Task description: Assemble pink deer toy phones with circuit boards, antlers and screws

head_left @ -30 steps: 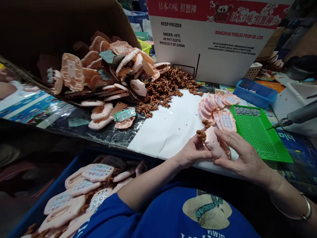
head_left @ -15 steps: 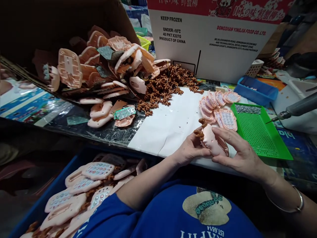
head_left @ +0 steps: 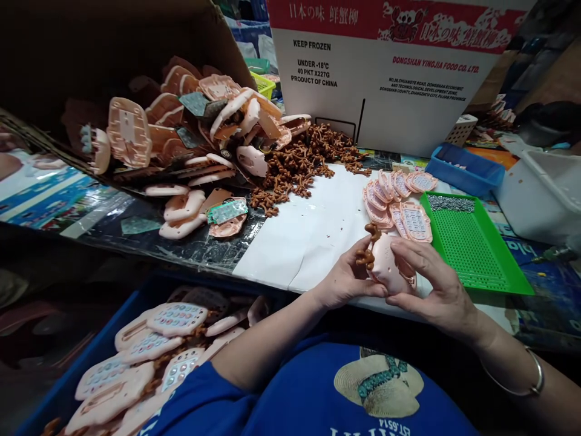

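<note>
A pink plastic toy phone casing is held between both hands above the front edge of the white sheet. Brown antler-shaped pieces stick out of its far left end. My left hand grips the antler end, thumb below. My right hand closes its fingers and thumb round the other end. Just beyond lie several pink keypad panels in overlapping rows. To the right is a green tray with small metal screws at its far end.
A tipped cardboard box spills pink shells at left, beside a heap of brown antler pieces. A blue bin below holds casings. A white carton stands behind; a blue tray and electric screwdriver are right.
The electric screwdriver that hung over the green tray has swung down to the right. Both hands keep hold of the casing, which has turned slightly. The view has shifted a little.
</note>
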### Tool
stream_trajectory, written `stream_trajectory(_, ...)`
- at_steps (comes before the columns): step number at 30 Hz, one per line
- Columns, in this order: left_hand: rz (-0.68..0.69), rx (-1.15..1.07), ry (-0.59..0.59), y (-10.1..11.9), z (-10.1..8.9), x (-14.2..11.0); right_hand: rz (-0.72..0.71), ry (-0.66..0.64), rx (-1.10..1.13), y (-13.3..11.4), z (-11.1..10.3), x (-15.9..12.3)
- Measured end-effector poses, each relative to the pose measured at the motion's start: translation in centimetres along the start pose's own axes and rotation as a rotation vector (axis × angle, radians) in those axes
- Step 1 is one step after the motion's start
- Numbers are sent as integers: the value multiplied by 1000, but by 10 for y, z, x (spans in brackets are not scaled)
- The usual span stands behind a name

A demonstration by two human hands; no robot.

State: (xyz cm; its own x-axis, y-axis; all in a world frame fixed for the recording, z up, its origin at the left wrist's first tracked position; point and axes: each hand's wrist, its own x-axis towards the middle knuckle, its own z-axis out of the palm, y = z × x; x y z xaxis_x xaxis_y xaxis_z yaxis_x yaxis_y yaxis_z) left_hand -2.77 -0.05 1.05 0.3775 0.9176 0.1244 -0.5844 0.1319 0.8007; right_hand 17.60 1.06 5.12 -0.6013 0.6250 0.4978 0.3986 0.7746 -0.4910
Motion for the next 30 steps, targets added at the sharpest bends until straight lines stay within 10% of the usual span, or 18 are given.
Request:
stream_trajectory(21,94,204,-216,12,4,-19,-230,128,-205,-6,14,-2)
stream_trajectory(27,193,254,152,-3,9,-21,-222,162,-238,-3,27,-2)
stream_trajectory(30,200,298,144,-1,8,-19,-161,139,-63,-4,19,3)
